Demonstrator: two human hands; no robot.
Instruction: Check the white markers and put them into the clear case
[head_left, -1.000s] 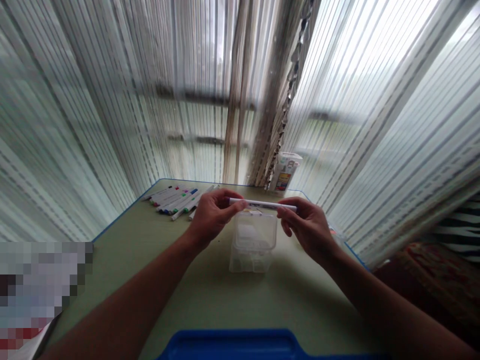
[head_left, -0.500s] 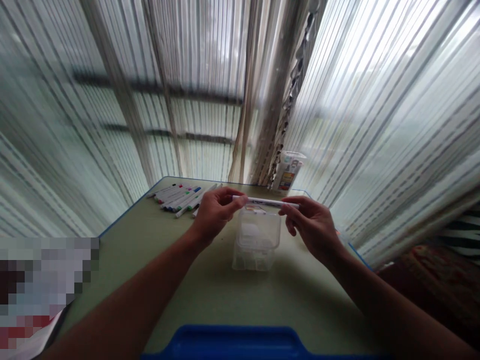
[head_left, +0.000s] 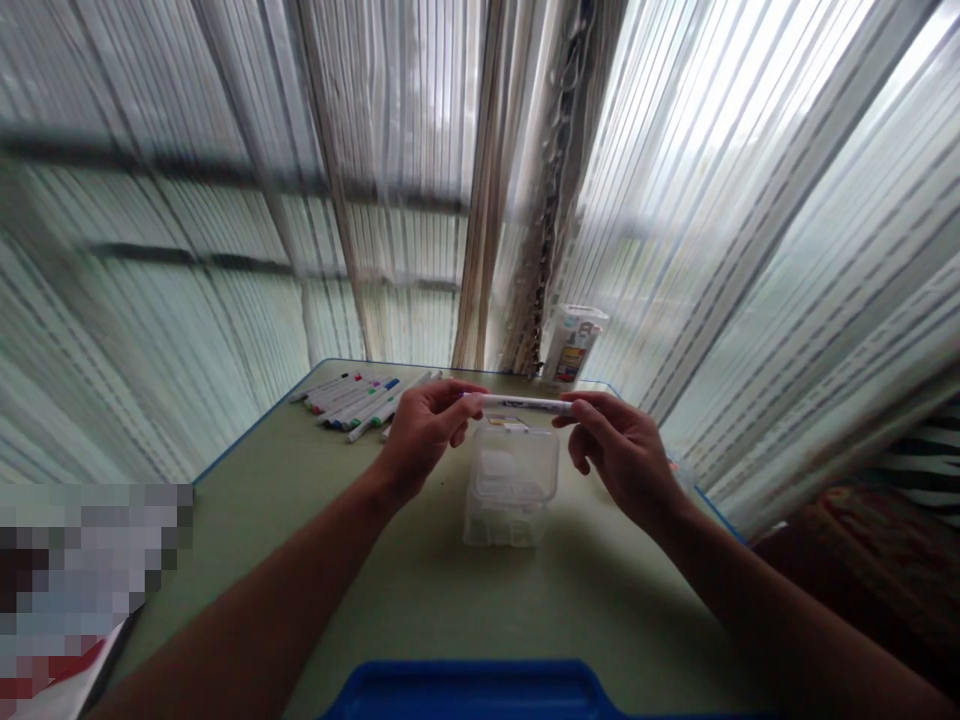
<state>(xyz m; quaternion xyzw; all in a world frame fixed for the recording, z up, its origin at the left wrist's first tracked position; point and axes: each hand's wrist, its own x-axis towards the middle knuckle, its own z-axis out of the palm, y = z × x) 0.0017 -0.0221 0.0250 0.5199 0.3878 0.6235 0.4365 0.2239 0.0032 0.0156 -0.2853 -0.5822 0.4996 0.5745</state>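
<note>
A white marker pen (head_left: pixel 521 403) is held level between both hands, above a clear plastic box (head_left: pixel 511 488) that stands on the green table (head_left: pixel 420 590). My left hand (head_left: pixel 424 430) pinches the pen's left end, where a purple tip shows. My right hand (head_left: pixel 619 445) pinches its right end with thumb and forefinger. A row of several white markers with coloured caps (head_left: pixel 360 397) lies on the table to the left of my left hand.
A small printed carton (head_left: pixel 572 342) stands at the table's far edge against the striped curtains. A blue plastic edge (head_left: pixel 465 690) sits at the near side. The table's blue rim runs close behind my right hand.
The pen and both hands stay over the box. My right fingers have slid a little inward along the pen. The camera has tilted slightly.
</note>
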